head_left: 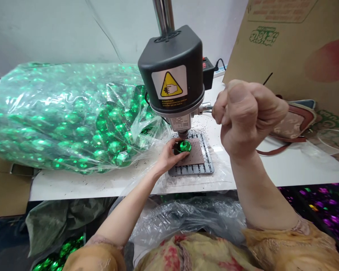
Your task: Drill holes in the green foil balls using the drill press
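Observation:
A small bench drill press (172,71) with a black head and a yellow warning label stands on a white table (293,169). My left hand (169,154) holds a shiny green faceted ball (184,146) on the press's base plate (196,167), right under the spindle. My right hand (243,113) is raised and clenched around the press's lever handle at the machine's right side; the handle itself is mostly hidden inside my fist.
A big clear plastic bag (59,116) full of green balls lies on the table to the left. A cardboard box (293,49) and a brown bag (293,124) are at the right. Under the table are more plastic bags, green balls (59,258) and purple pieces (322,207).

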A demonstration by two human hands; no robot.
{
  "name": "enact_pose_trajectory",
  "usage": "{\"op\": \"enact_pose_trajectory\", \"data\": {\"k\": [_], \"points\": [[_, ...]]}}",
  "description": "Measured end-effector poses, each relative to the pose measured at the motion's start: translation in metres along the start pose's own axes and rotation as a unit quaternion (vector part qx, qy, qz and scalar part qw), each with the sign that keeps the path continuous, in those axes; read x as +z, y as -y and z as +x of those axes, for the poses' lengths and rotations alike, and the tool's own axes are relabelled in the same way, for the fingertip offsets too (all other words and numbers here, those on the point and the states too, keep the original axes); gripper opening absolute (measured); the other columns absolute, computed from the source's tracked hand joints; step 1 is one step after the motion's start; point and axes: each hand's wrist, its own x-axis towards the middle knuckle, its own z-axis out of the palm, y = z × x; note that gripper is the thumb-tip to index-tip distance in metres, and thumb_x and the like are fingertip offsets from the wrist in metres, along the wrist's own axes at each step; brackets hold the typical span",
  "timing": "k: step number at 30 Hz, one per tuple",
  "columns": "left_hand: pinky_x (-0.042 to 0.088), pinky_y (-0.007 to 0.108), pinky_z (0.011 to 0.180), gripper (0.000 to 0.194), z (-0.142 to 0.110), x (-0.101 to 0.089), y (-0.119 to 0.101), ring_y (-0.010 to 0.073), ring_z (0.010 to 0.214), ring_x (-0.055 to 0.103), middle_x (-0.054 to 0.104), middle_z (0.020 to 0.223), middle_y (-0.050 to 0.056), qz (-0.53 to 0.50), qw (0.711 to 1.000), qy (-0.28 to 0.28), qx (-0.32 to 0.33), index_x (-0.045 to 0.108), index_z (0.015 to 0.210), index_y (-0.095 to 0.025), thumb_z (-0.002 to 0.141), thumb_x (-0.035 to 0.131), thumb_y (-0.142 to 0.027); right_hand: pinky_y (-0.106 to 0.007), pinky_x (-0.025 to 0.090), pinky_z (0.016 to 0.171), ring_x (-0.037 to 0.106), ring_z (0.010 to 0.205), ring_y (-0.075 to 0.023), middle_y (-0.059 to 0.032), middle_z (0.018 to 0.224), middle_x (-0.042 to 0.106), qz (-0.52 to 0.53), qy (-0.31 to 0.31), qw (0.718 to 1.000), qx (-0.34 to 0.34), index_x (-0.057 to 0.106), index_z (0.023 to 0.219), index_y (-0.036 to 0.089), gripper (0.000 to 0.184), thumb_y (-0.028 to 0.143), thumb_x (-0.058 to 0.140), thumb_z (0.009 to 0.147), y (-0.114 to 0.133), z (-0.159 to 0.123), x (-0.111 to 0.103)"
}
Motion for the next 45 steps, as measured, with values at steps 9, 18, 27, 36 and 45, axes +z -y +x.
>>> {"op": "enact_pose_trajectory", "data": {"k": [9, 18, 27, 36, 45], "points": [[0.049, 0.045, 0.099, 0.055, -0.012, 0.018, 0.009, 0.0276, 0.111, 0.062, 0.065, 0.118, 0.010, 0.047, 0.997, -0.052, 0.029, 0.059, 0.123, -0.020, 0.075, 0.082, -0.034, -0.031, 0.022, 0.045, 0.032, 0.043, -0.0065, 0.0031, 0.046, 0.022, -0.004, 0.003, 1.000, -0.022, 0.025, 0.054, 0.018, 0.053, 0.041, 0.059, 0.088, -0.002, 0.000, 0.000], [0.048, 0.045, 0.102, 0.055, -0.015, 0.020, 0.011, 0.0277, 0.116, 0.060, 0.063, 0.123, 0.011, 0.026, 0.997, -0.057, 0.035, 0.058, 0.124, -0.021, 0.076, 0.082, -0.034, -0.030, 0.017, 0.045, 0.025, 0.041, -0.0041, 0.0030, 0.045, 0.023, 0.038, -0.031, 0.998, -0.051, 0.020, 0.049, 0.016, 0.058, 0.035, 0.059, 0.088, -0.013, -0.010, 0.001], [0.050, 0.043, 0.100, 0.056, -0.015, 0.020, 0.018, 0.0259, 0.113, 0.061, 0.064, 0.122, 0.010, 0.037, 0.996, -0.058, 0.062, 0.057, 0.125, -0.021, 0.078, 0.081, -0.037, -0.026, 0.019, 0.045, 0.023, 0.042, -0.0024, 0.0034, 0.049, 0.017, 0.030, -0.020, 0.995, -0.097, 0.015, 0.053, 0.016, 0.057, 0.032, 0.055, 0.089, -0.023, -0.018, -0.004], [0.050, 0.040, 0.098, 0.053, -0.015, 0.022, 0.017, 0.0251, 0.111, 0.061, 0.065, 0.120, 0.009, 0.055, 0.993, -0.066, 0.076, 0.057, 0.124, -0.021, 0.080, 0.079, -0.039, -0.024, 0.023, 0.043, 0.026, 0.041, -0.0025, 0.0050, 0.048, 0.019, 0.041, -0.002, 0.985, -0.167, 0.015, 0.056, 0.016, 0.050, 0.015, 0.054, 0.087, -0.025, -0.023, -0.008], [0.050, 0.040, 0.097, 0.052, -0.015, 0.022, 0.017, 0.0249, 0.111, 0.061, 0.065, 0.119, 0.010, 0.052, 0.994, -0.068, 0.074, 0.057, 0.124, -0.021, 0.079, 0.079, -0.038, -0.023, 0.029, 0.043, 0.028, 0.042, -0.0025, 0.0052, 0.049, 0.028, 0.057, 0.012, 0.973, -0.222, 0.015, 0.057, 0.017, 0.046, 0.008, 0.052, 0.083, -0.036, -0.029, -0.012]]}}
